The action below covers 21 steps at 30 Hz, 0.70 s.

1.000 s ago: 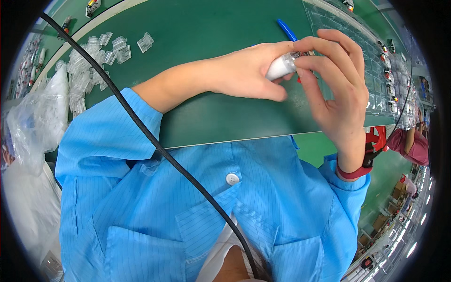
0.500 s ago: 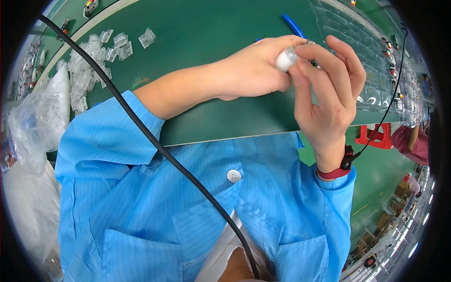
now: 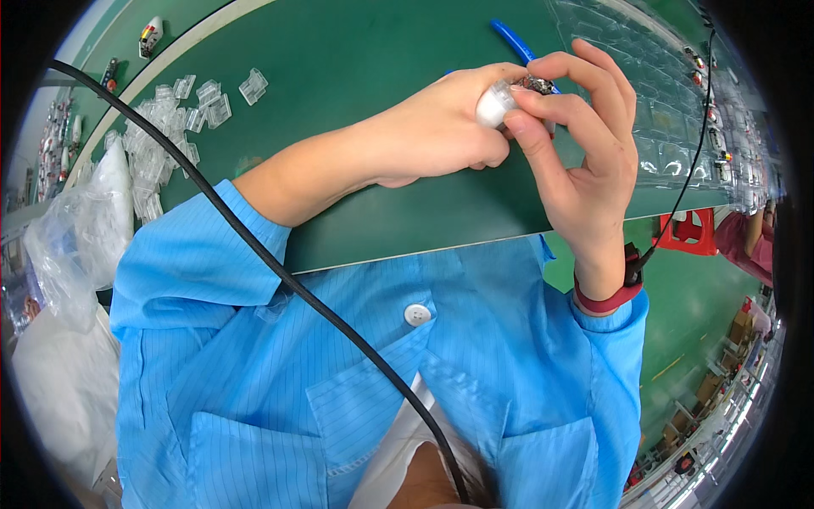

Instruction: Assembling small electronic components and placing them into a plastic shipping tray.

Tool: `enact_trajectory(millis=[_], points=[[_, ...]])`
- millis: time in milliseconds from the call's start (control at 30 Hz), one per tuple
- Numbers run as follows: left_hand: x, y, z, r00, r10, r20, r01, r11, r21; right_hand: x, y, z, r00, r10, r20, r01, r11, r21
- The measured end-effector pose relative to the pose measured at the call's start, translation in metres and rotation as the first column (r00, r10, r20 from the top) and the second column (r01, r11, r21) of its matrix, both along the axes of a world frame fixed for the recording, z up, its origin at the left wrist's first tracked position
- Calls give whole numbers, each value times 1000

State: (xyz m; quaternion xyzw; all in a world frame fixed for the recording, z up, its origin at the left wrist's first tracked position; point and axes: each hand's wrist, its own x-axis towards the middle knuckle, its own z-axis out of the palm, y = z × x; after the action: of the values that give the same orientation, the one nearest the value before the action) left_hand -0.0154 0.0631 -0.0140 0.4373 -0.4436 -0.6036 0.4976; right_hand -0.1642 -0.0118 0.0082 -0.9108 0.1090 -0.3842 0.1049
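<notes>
My left hand (image 3: 449, 119) reaches in over the green table, its fingers curled around a small white rounded part (image 3: 492, 106) with a clear end. From the right, my right hand (image 3: 593, 170) meets it; thumb and index finger pinch at the clear end, the other fingers raised and bent. Just behind these fingertips shows a dark metallic piece (image 3: 536, 83), partly covered. Beyond the hands, a tool's blue handle (image 3: 513, 40) slants down behind the right fingers. I cannot tell whether that tool is held or lies on the table.
Clear plastic pieces (image 3: 161, 119) lie heaped at the left, near a clear plastic bag (image 3: 72, 237). Clear blister trays (image 3: 653, 110) cover the table's right side. A black cable (image 3: 254, 225) crosses the view. A red stool (image 3: 688, 233) and a person's maroon sleeve (image 3: 746, 242) show beyond the right edge.
Both hands, still together on the white part, have shifted slightly left in view. The dark metallic piece behind the fingertips shows more now. Surroundings have shifted a little too.
</notes>
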Motion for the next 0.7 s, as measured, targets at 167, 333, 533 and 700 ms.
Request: enact_trajectory(millis=[167,333,533,700], points=[[6,-8,-8,983,135,128,-96,957,-275,7,-7,-7,991,110,80,-117,988,101],[35,-22,-6,909,302,286,-175,901,-397,16,-42,-6,931,-48,362,-180,800,572],[40,-23,-3,863,440,250,-285,831,-477,34,-49,-19,811,-438,-387,395,899,-190],[35,-22,6,789,525,318,-362,817,-450,16,-37,-34,944,-153,-291,145,988,-49]])
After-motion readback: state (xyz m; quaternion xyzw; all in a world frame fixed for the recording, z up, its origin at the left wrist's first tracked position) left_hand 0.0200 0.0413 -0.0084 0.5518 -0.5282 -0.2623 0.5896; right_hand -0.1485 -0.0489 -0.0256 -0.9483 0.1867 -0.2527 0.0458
